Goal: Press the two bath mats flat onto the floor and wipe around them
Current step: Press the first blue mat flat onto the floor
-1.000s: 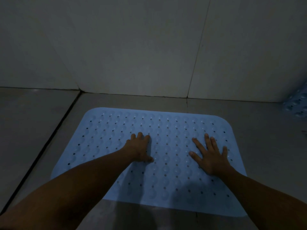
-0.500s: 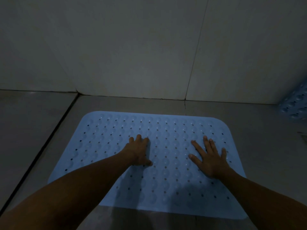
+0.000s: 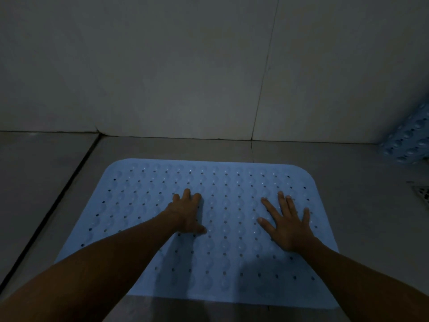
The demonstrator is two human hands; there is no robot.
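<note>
Hands lie flat on a light blue bath mat (image 3: 232, 228) that is spread on the grey tiled floor (image 3: 46, 194) of a dim room. The mat has rounded corners, rows of small holes and raised bumps, and its far edge runs near the foot of the pale tiled wall (image 3: 162, 66), with a strip of bare floor between them. The left hand (image 3: 188, 212) rests palm down a little left of the mat's middle, its fingers close together and pointing toward the wall, the thumb stuck out to the right; it grips nothing. The right hand (image 3: 287, 224) rests palm down on the right part of the mat, well apart from the left, with its fingers spread wide; it too is open and holds nothing. Both bare forearms reach in from the near corners and cast soft shadows over the near half of the mat. The mat looks flat against the floor along its far and left edges; the near edge lies in shadow and is hard to judge. At the far right edge of view a second blue mat (image 3: 411, 140) shows only in part, tilted up against the wall rather than lying flat. Just near of it, a metal floor drain (image 3: 421, 194) peeks in at the right border. A dark grout line (image 3: 58, 198) runs diagonally across the floor left of the mat.
</note>
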